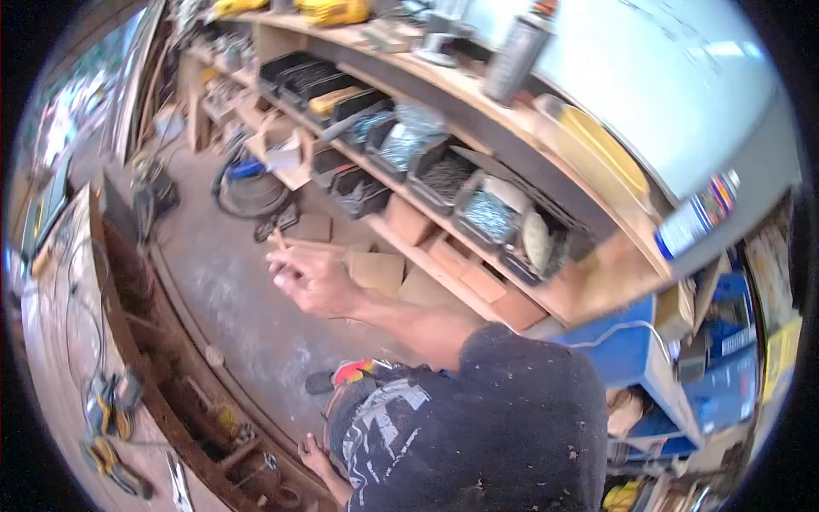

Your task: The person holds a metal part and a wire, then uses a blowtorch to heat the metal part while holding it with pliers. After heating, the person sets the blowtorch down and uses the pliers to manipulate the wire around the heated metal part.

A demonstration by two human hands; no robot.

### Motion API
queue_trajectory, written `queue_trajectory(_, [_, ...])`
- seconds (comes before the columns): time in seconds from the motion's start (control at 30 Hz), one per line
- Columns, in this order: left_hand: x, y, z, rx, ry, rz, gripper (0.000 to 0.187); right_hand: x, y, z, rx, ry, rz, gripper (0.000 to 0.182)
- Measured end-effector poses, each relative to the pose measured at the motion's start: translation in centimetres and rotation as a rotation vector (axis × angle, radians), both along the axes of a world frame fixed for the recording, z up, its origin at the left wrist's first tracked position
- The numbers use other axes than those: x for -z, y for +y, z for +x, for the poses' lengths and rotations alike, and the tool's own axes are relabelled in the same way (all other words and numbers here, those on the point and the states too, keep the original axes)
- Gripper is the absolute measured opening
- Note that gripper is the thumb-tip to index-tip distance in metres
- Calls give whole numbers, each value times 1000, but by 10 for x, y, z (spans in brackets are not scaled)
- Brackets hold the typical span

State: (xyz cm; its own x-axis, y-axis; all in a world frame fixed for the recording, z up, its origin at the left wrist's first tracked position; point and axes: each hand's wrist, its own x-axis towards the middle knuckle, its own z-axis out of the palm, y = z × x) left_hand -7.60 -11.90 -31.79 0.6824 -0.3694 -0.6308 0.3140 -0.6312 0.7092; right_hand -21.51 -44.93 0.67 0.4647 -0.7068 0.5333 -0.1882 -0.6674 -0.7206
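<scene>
My right hand (316,280) is raised over the concrete floor, in front of the shelves. Its fingers are curled together in a pinch, and a thin tan piece seems to stick up from them, too blurred to name. My left hand (317,459) hangs low by the front of my dark shirt (503,427), close to the metal-edged side of the workbench. Its fingers look apart, with nothing seen in them. The lower part of that arm is partly hidden by my shirt.
Wooden shelves (597,213) hold black bins of screws (488,213) and a spray can (519,55). A vacuum (252,188) stands on the floor. Clamps (115,469) and locking pliers (177,482) lie on the workbench (60,341). Blue shelving (623,341) stands behind me.
</scene>
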Motion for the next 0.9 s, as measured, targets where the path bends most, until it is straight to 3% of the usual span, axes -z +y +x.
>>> queue_trajectory(0.03, [20, 0, 4, -50, 46, -124, 76, -26, 12, -27, 102, -201, -114, 29])
queue_trajectory(0.07, [34, 4, 7, -114, 99, -240, 74, -52, 21, -55, 239, -221, -328, 23])
queue_trajectory(0.1, [42, 6, 16, -10, 162, -287, 71, -77, 27, -83, 371, -246, -540, 18])
queue_trajectory(0.17, [-3, 5, 1, 44, 110, -273, 69, -111, 43, -133, 594, -375, -600, 17])
queue_trajectory(0.2, [-20, -11, -8, 48, 67, -290, 68, -141, 44, -142, 569, -599, -565, 18])
queue_trajectory(0.23, [-20, -24, -14, 29, 71, -318, 68, -168, 33, -164, 601, -563, -500, 31])
queue_trajectory(0.3, [-12, -19, -15, 229, 92, -263, 62, -234, -2, -186, 978, -460, -560, 80])
queue_trajectory(0.37, [-13, -23, -14, 460, -192, -240, 58, -280, -95, -227, 1571, -120, -1024, 111])
queue_trajectory(0.4, [-26, -21, -19, 418, -148, -352, 60, -312, -112, -231, 1519, -174, -572, 123])
queue_trajectory(0.43, [-66, -20, -31, 372, -245, -344, 67, -324, -150, -247, 1506, -254, -309, 127])
queue_trajectory(0.47, [-16, -16, -23, 367, -156, -275, 72, -335, -189, -267, 1503, -46, -275, 124])
queue_trajectory(0.5, [-41, -12, -33, 290, -194, -278, 75, -335, -218, -289, 1467, 193, -320, 121])
queue_trajectory(0.53, [-36, -8, -40, 215, -209, -287, 76, -335, -258, -310, 1419, 409, -388, 118])
queue_trajectory(0.57, [-69, -7, -41, 258, -264, -196, 77, -336, -302, -331, 1379, 590, -472, 116])
queue_trajectory(0.63, [-92, 8, -46, 229, -238, -155, 78, -337, -376, -374, 1447, 788, -605, 111])
queue_trajectory(0.67, [-87, 10, -47, 184, -169, -160, 78, -349, -394, -396, 1513, 771, -643, 108])
queue_trajectory(0.7, [-77, 18, -49, 159, -105, -190, 77, -339, -376, -358, 1730, 262, -441, 101])
queue_trajectory(0.73, [-80, 23, -51, 130, -97, -172, 77, -343, -315, -309, 1672, 54, -337, 94])
queue_trajectory(0.77, [-86, 25, -53, 79, -55, -217, 76, -357, -278, -285, 1625, -79, -432, 87])
queue_trajectory(0.83, [-101, 24, -54, 19, -15, -267, 74, -364, -198, -237, 1301, -263, -784, 73])
queue_trajectory(0.9, [-121, 22, -53, -23, 2, -471, 74, -336, -114, -170, 852, -319, -1025, 59])
